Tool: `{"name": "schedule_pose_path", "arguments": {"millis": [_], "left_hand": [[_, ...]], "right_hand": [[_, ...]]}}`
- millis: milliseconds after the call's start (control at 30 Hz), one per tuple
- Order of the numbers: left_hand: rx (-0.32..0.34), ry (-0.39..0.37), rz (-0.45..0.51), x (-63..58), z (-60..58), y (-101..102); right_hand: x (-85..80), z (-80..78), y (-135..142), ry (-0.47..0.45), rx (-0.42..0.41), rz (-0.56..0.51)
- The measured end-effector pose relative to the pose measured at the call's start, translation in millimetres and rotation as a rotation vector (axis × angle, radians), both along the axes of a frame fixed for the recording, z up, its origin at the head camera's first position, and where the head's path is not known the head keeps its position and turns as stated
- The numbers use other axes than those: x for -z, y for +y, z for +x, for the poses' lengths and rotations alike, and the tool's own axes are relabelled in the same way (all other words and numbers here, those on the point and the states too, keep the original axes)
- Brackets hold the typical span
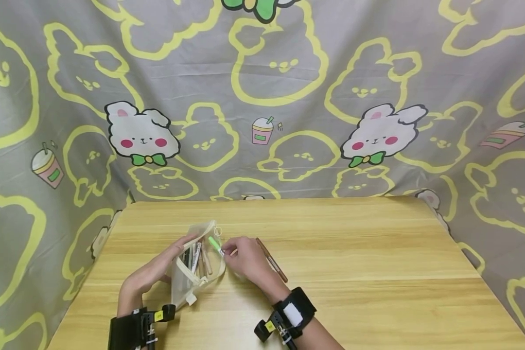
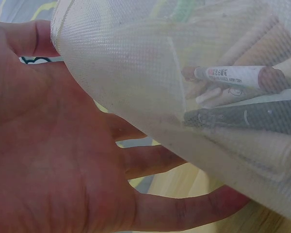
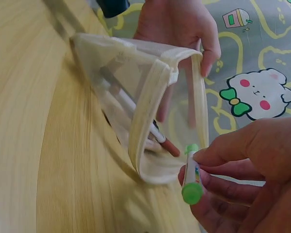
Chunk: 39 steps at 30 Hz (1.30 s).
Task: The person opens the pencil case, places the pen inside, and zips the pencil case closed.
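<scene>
A cream mesh zip pouch (image 1: 181,279) stands tilted on the table, its zipped mouth gaping toward the right hand. My left hand (image 1: 157,265) holds it by the far-left edge, thumb at the rim and fingers behind the mesh (image 2: 116,92). Several pens and markers lie inside, among them a white marker with brown ends (image 2: 237,75) and a dark pen (image 2: 247,116). Between thumb and fingers, my right hand (image 1: 247,257) pinches a white marker with bright green ends (image 3: 192,177), one end pointing into the mouth of the pouch.
A brown pen (image 1: 272,260) lies on the wooden table (image 1: 376,272), just right of the right hand. A grey cloth with yellow outlines and white rabbits (image 1: 288,112) hangs behind the table and along both sides.
</scene>
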<state>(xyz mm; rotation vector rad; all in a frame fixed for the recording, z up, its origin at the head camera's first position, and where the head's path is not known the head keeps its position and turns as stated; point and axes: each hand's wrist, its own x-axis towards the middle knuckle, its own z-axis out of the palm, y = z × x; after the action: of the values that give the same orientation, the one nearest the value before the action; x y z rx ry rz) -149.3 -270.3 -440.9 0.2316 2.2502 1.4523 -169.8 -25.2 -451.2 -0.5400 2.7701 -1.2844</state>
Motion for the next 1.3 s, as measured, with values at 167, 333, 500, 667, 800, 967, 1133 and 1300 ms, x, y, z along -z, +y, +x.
{"name": "schedule_pose_path", "arguments": {"millis": [167, 333, 500, 667, 800, 967, 1133, 1300], "left_hand": [[0.020, 0.015, 0.006, 1.6, 0.2, -0.5], [0.039, 0.028, 0.006, 1.1, -0.3, -1.4], [0.018, 0.018, -0.004, 1.6, 0.1, -2.1], [0.020, 0.012, 0.010, 3.1, 0.3, -2.6], [0.010, 0.012, 0.011, 3.1, -0.8, -2.4], [0.013, 0.008, -0.001, 1.3, -3.1, -0.9], [0.022, 0.011, -0.003, 0.1, -3.4, -0.7], [0.014, 0.008, -0.004, 1.8, -1.5, -1.5]], "right_hand": [[1.0, -4.3, -13.3, -0.096, 0.020, -0.125], [3.1, -8.8, -26.3, -0.187, 0.048, -0.203], [4.5, -11.1, -40.3, -0.234, -0.005, -0.263], [1.6, -9.6, -44.1, -0.289, -0.063, -0.315], [-3.6, -8.1, -34.2, -0.272, -0.043, -0.311], [-10.9, -7.4, -7.3, -0.181, -0.031, -0.313], [-17.6, -7.9, 23.4, -0.022, -0.009, -0.242], [-19.5, -8.2, 50.2, 0.056, 0.048, -0.185]]}}
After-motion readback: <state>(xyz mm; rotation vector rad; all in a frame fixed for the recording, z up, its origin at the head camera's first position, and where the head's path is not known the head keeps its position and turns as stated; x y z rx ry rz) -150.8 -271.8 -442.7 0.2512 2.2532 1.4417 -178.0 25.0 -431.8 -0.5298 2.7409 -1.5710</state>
